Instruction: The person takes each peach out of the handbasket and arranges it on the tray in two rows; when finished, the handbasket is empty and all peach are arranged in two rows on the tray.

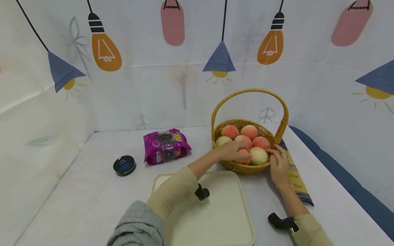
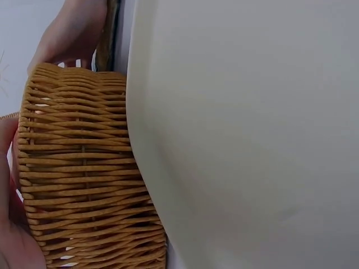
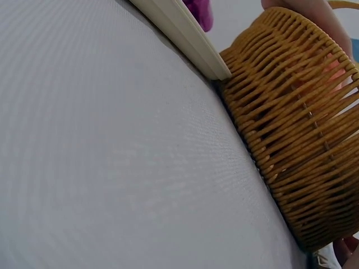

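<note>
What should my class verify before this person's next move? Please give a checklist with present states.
1. Basket upright on the table: ok.
2. Left hand on a peach at the basket's front: ok; its thumb and fingers are around it.
3. Firmness of that hold: cannot tell.
4. Right hand at the basket's right rim: ok; whether it grips, cannot tell.
5. Cream tray close in front of the basket: ok.
6. Yellow packet well away from the right arm: not ok; it lies close beside it.
</note>
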The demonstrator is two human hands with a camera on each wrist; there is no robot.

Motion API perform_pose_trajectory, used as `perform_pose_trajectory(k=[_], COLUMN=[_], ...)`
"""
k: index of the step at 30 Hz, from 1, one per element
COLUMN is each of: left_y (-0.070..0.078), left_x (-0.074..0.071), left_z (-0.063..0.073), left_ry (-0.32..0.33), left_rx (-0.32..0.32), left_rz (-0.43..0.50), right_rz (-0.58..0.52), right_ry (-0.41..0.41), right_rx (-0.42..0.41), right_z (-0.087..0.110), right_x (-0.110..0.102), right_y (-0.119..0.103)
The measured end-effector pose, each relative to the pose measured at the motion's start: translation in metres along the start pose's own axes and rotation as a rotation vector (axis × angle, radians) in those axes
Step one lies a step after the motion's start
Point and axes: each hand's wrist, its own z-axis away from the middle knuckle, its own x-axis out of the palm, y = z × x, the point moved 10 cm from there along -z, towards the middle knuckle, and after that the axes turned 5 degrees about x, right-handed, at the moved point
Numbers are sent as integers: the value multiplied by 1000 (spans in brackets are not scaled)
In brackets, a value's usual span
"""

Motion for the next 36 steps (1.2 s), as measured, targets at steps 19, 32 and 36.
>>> perform_pose_trajectory(k=[19, 32, 36], left_y=[40, 51, 53], left_x=[-12, -31, -41], left_z=[30, 60, 69], left_ry=[332, 636, 687], left_rx=[554, 758, 779], left_rz=[-215, -267, -255], right_rz=[-1, -21, -15], right_ry=[0, 4, 1], right_rx=[2, -31, -29], right_z=[3, 3, 2], right_x=[0, 0, -1], right_y=[3, -1, -2])
